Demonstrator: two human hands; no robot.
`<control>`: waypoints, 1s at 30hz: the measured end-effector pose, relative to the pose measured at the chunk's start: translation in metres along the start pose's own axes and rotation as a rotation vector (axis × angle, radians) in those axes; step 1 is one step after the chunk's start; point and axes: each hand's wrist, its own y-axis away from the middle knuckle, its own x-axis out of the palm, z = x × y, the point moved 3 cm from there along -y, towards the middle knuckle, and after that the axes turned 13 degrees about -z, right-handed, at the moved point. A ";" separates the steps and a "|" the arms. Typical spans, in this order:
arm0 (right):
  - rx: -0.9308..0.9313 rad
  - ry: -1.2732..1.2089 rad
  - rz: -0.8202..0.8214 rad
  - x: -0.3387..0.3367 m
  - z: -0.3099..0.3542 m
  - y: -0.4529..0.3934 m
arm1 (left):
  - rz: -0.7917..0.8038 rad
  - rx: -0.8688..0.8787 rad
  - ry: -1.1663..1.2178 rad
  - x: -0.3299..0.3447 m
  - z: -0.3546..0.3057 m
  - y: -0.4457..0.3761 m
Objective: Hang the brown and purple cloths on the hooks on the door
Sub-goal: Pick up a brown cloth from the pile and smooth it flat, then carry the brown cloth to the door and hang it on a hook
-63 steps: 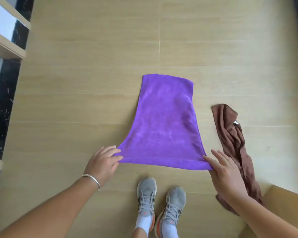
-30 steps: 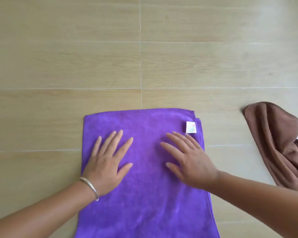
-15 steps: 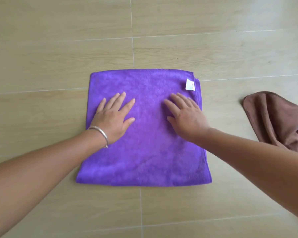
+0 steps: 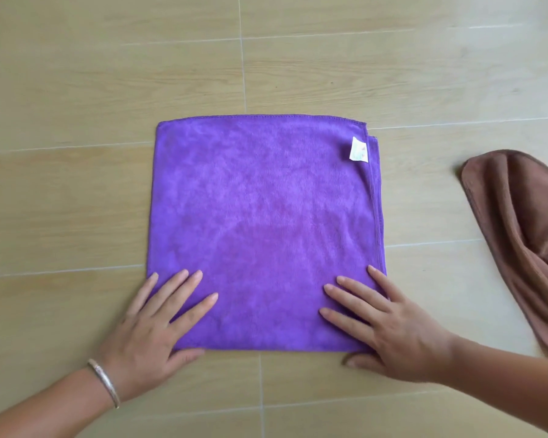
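Note:
The purple cloth lies folded in a square on the floor, with a small white label at its far right corner. My left hand rests flat on its near left corner, fingers spread, thumb at the near edge. My right hand lies flat on the near right corner in the same way. Neither hand grips the cloth. The brown cloth lies crumpled on the floor to the right, partly cut off by the frame edge. No door or hooks are in view.
The floor is light wood-look tile with pale grout lines on all sides of the cloths. A silver bangle sits on my left wrist.
The purple cloth was folded in half from a spread sheet. Both hands then slid from its middle back to its near corners.

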 end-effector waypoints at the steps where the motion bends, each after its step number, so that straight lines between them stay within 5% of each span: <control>1: 0.010 0.020 -0.014 0.000 -0.001 -0.001 | -0.015 0.008 0.002 -0.002 0.003 -0.001; 6: 0.149 0.108 0.074 -0.029 0.003 -0.011 | 0.048 0.034 -0.013 -0.034 0.009 -0.014; 14: 0.599 0.022 0.133 -0.193 -0.011 -0.049 | 0.145 -0.268 0.012 -0.194 0.010 -0.039; 20: 0.588 0.035 -0.061 -0.366 -0.023 -0.084 | 0.101 -0.297 -0.057 -0.359 0.014 -0.055; 30: 0.671 0.027 -0.074 -0.722 -0.005 -0.120 | 0.162 -0.220 -0.115 -0.709 -0.008 -0.069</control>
